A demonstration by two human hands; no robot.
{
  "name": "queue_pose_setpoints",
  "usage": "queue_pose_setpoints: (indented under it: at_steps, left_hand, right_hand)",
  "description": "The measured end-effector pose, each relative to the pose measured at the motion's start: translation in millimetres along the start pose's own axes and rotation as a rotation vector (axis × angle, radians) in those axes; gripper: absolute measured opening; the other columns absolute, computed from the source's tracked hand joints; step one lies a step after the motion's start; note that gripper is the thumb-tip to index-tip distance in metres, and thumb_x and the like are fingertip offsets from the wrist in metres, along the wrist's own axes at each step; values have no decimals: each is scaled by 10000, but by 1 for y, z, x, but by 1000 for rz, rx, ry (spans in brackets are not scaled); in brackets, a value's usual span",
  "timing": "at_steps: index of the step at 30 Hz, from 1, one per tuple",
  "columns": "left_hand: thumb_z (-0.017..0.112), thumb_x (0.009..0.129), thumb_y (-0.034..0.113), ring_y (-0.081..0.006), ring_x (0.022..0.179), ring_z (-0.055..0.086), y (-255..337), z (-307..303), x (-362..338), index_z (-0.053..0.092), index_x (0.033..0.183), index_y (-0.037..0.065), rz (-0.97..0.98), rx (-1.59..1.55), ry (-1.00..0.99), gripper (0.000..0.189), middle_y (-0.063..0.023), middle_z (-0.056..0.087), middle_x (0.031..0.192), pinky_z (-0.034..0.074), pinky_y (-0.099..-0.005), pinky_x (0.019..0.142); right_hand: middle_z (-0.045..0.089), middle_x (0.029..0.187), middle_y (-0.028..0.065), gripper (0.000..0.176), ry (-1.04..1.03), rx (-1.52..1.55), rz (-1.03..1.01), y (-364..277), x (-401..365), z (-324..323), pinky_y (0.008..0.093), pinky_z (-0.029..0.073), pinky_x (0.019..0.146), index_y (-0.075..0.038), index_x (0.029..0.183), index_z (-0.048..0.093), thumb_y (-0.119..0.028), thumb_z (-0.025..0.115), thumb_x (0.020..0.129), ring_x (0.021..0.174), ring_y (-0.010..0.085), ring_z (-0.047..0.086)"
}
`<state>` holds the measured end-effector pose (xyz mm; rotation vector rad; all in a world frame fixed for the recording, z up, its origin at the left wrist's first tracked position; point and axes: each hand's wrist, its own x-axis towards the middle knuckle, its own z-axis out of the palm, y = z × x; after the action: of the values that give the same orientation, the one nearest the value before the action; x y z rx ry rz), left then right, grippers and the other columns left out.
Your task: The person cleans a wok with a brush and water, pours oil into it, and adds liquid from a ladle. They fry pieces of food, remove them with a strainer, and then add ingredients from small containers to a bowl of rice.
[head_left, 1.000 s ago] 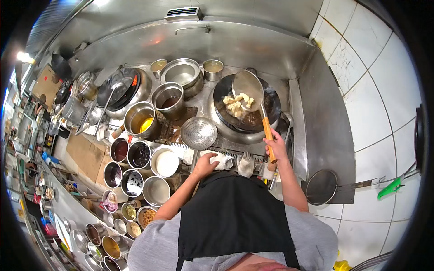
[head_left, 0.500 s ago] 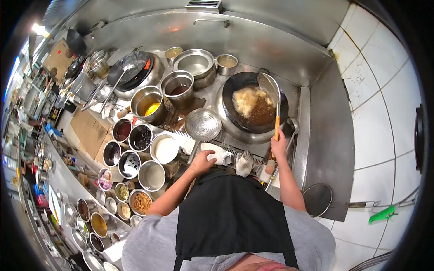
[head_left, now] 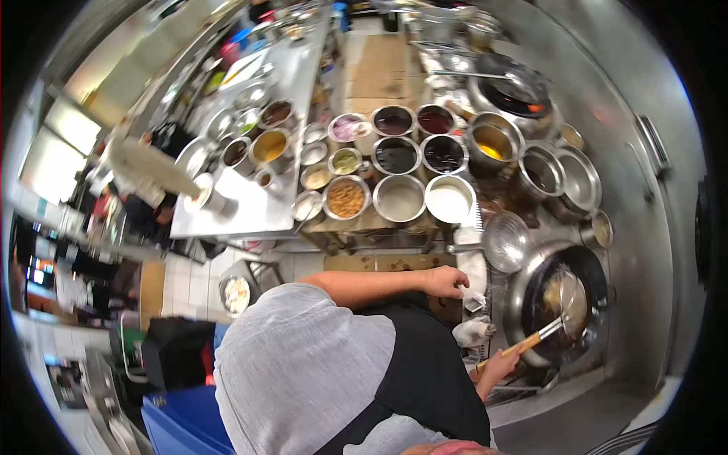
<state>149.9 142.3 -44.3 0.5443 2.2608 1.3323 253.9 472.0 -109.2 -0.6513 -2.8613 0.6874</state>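
Two woks come first for size: the far wok [head_left: 540, 76] at the far right, and the near wok [head_left: 594, 265] at the right, with browned food [head_left: 554, 290] in it. Next down, the long skimmer [head_left: 575, 305] dips its bowl into the near wok, its wooden handle [head_left: 529, 343] slanting out to the near left. The right hand [head_left: 499, 366] is closed around that handle, a firm wrap. Just left of the near wok lies the perforated strainer [head_left: 506, 242], and beyond it stands a pot of yellow liquid [head_left: 493, 142]. Left of the strainer, here's the container of white contents [head_left: 449, 200]. The left hand [head_left: 446, 282] hovers half open, fingers loosely bent, gripping nothing visible, just beside a white cloth [head_left: 472, 265]. Between the hands sits a crumpled cloth [head_left: 475, 331].
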Motion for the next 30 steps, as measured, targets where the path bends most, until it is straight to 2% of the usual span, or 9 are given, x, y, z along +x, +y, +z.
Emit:
queue_pose_setpoints:
  at_steps: [2,6,9,15,18,20,23,28,30]
  left_hand:
    - [667,796,246,-272,959,641,-10,1,-18,604,1129,1,-38,-111,95,418,-164,661,1044,505,-368,837]
    - [665,833,212,-185,956,622,-22,-16,-61,602,1142,8,-143,-283,250,375,-105,658,1032,504,-314,841]
    - [665,838,209,-160,919,622,-38,-31,-84,609,1133,25,-181,-384,415,352,-84,654,1018,510,-299,799]
    - [568,890,85,-173,825,647,-79,-85,-138,585,1089,35,-97,-1078,949,206,-86,645,968,531,-298,662]
    - [581,840,33,-201,717,634,-113,-145,-202,575,986,38,-46,-1162,1410,147,-90,636,854,524,-303,638]
    - [586,808,50,-202,654,604,-165,-188,-265,537,940,39,37,-1192,1713,142,-78,599,746,524,-329,635]
    - [516,901,146,-263,759,613,-241,-233,-375,493,1098,47,136,-1368,2115,222,-132,589,942,543,-398,662]
    - [527,921,178,-311,942,609,-303,-274,-498,420,1257,79,102,-1325,2289,367,-150,531,1145,561,-423,742]
    - [563,845,44,-249,801,631,-317,-285,-515,528,1059,68,244,-1315,2429,218,-128,595,968,574,-417,703]
  right_hand:
    - [380,1396,237,677,61,-193,-56,7,17,7,480,323,1026,-125,1432,371,-110,636,809,1241,436,390]
    - [605,1107,238,248,119,204,-345,-35,60,8,422,436,876,20,976,650,-206,589,894,992,385,563]
    - [437,545,61,388,-116,496,-329,-98,71,14,335,335,507,41,662,475,-222,554,936,533,147,362]
    - [387,587,34,291,-312,537,-591,-196,12,38,319,323,514,6,647,412,-74,610,846,579,107,344]
    - [470,614,31,63,-475,552,-587,-224,-21,62,283,393,553,-9,840,543,-51,590,844,587,107,449]
    - [577,669,39,227,-589,609,-571,-248,-47,73,265,461,598,-15,1074,597,-37,572,849,611,119,549]
    - [634,725,54,210,-824,581,-452,-266,-63,111,259,473,590,-11,1058,616,-34,573,854,614,113,572]
    - [659,744,62,154,-907,444,-565,-340,-105,141,239,474,617,37,910,648,-104,653,850,656,88,590]
    - [656,750,62,157,-938,367,-604,-374,-121,151,238,472,624,37,925,645,-101,651,850,663,91,590]
